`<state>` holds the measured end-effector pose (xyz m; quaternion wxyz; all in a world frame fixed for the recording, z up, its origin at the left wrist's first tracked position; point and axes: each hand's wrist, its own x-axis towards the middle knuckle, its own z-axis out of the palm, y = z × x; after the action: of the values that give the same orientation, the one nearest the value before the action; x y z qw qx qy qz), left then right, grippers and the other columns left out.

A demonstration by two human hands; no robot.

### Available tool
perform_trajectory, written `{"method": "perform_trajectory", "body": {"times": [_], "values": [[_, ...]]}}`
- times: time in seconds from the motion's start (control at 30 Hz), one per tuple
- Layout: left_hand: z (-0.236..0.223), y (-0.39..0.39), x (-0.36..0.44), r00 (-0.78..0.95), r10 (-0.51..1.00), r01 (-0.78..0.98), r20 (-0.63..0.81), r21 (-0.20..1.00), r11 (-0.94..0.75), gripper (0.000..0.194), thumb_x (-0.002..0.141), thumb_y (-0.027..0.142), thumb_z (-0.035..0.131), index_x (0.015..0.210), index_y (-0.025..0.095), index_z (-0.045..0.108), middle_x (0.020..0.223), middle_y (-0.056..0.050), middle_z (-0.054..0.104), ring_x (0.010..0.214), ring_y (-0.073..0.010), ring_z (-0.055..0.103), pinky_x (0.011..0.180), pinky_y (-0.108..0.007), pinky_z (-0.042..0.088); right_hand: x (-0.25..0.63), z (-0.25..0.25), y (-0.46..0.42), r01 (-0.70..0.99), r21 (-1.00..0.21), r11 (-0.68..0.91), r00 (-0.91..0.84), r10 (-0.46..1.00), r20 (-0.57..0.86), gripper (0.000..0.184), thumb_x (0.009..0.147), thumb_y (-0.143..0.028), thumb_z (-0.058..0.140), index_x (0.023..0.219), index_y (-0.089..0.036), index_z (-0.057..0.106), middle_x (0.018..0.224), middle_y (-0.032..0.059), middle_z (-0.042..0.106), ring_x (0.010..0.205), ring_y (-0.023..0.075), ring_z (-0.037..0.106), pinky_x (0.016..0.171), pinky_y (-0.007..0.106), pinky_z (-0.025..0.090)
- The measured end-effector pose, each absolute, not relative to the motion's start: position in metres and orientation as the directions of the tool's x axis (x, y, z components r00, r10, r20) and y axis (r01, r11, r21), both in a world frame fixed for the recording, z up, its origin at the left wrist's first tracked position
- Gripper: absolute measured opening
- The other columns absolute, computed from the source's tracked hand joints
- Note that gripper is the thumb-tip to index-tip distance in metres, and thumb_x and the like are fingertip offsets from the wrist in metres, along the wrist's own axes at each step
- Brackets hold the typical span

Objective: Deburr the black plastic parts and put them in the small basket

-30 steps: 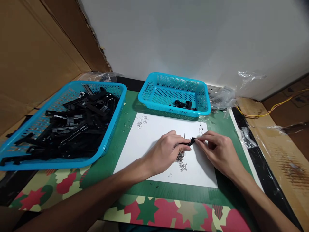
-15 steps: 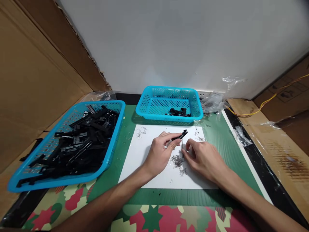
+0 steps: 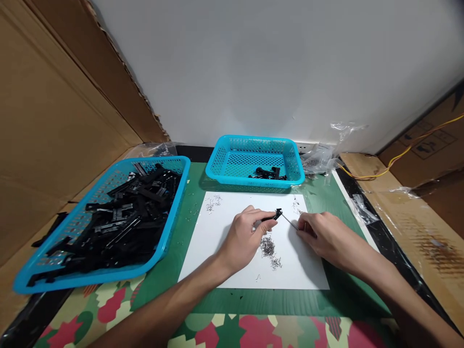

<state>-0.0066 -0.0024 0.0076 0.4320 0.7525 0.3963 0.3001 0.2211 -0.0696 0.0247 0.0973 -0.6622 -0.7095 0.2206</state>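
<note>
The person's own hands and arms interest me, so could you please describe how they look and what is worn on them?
The left grip and right grip are bare human hands, without gloves. The left forearm and right forearm are slender and bare as far as they show, with no sleeve, watch, bracelet or cable visible.

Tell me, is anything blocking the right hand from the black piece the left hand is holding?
Nothing visible is. The right hand holds a thin metal tool spanning the gap, its far end at or near the black piece in the left hand. The pile of small metal bits lies off to the near side.
</note>
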Motion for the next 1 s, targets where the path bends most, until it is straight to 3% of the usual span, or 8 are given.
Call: {"method": "perform_trajectory", "body": {"times": [0.1,0.17,0.3,0.43,0.53,0.67,1.0], "values": [[0.008,0.0,-0.009,0.551,0.83,0.348,0.09,0.879,-0.327,0.024,0.098,0.026,0.072,0.118,0.018,0.081,0.091,-0.008,0.076,0.089,-0.0212,0.065,0.076,-0.032,0.051,0.226,0.027,-0.074,0.912,-0.409,0.031,-0.109,0.98,-0.168,0.024,0.087,-0.013,0.057,0.066,-0.022,0.054,0.056,-0.001,0.057,0.048,0.0127,0.041,0.049,0.03,0.023],[0.008,0.003,-0.01,0.574,0.815,0.348,0.083,0.876,-0.334,0.023,0.097,0.026,0.072,0.118,0.02,0.081,0.092,-0.007,0.076,0.086,-0.0203,0.064,0.074,-0.032,0.051,0.227,0.029,-0.074,0.891,-0.455,-0.005,-0.07,0.987,-0.148,0.021,0.082,-0.011,0.06,0.066,-0.023,0.053,0.054,-0.0024,0.056,0.048,0.0124,0.042,0.048,0.029,0.025],[0.008,0.004,-0.011,0.579,0.812,0.341,0.081,0.88,-0.331,0.022,0.096,0.024,0.072,0.116,0.02,0.082,0.091,-0.006,0.074,0.079,-0.018,0.063,0.072,-0.031,0.052,0.227,0.033,-0.068,0.665,-0.746,-0.028,0.005,0.999,-0.033,0.009,0.09,-0.022,0.062,0.082,-0.021,0.063,0.072,0.0013,0.068,0.061,0.0152,0.062,0.052,0.026,0.043],[0.008,0.001,-0.01,0.625,0.772,0.322,0.116,0.863,-0.389,0.021,0.097,0.021,0.072,0.115,0.02,0.082,0.084,-0.005,0.073,0.08,-0.0192,0.064,0.074,-0.032,0.052,0.223,0.025,-0.064,0.309,-0.951,-0.016,0.092,0.996,0.013,0.019,0.096,-0.037,0.066,0.092,-0.019,0.066,0.081,0.0036,0.071,0.064,0.0158,0.069,0.058,0.028,0.058],[0.009,-0.001,-0.009,0.662,0.739,0.293,0.126,0.864,-0.41,0.023,0.097,0.017,0.07,0.116,0.021,0.082,0.085,-0.005,0.075,0.084,-0.0197,0.064,0.078,-0.033,0.053,0.217,0.013,-0.062,0.184,-0.983,-0.001,0.152,0.988,0.027,0.022,0.093,-0.039,0.073,0.094,-0.018,0.067,0.081,0.0045,0.072,0.068,0.0174,0.071,0.06,0.029,0.061],[0.009,0.0,-0.008,0.666,0.739,0.288,0.105,0.877,-0.385,0.022,0.096,0.015,0.071,0.113,0.02,0.083,0.088,-0.005,0.075,0.084,-0.0192,0.065,0.081,-0.033,0.054,0.212,0.001,-0.06,0.148,-0.989,-0.015,0.168,0.986,0.01,0.024,0.09,-0.036,0.078,0.098,-0.017,0.067,0.084,0.0051,0.073,0.07,0.0179,0.073,0.063,0.03,0.063],[0.006,0.0,-0.008,0.672,0.738,0.289,0.064,0.895,-0.34,0.023,0.096,0.014,0.069,0.113,0.021,0.083,0.092,-0.006,0.077,0.087,-0.0188,0.066,0.079,-0.032,0.052,0.208,0.004,-0.064,0.248,-0.967,-0.05,0.212,0.977,0.004,0.024,0.091,-0.038,0.077,0.09,-0.016,0.068,0.078,0.0078,0.076,0.066,0.0203,0.076,0.061,0.03,0.064]]}}
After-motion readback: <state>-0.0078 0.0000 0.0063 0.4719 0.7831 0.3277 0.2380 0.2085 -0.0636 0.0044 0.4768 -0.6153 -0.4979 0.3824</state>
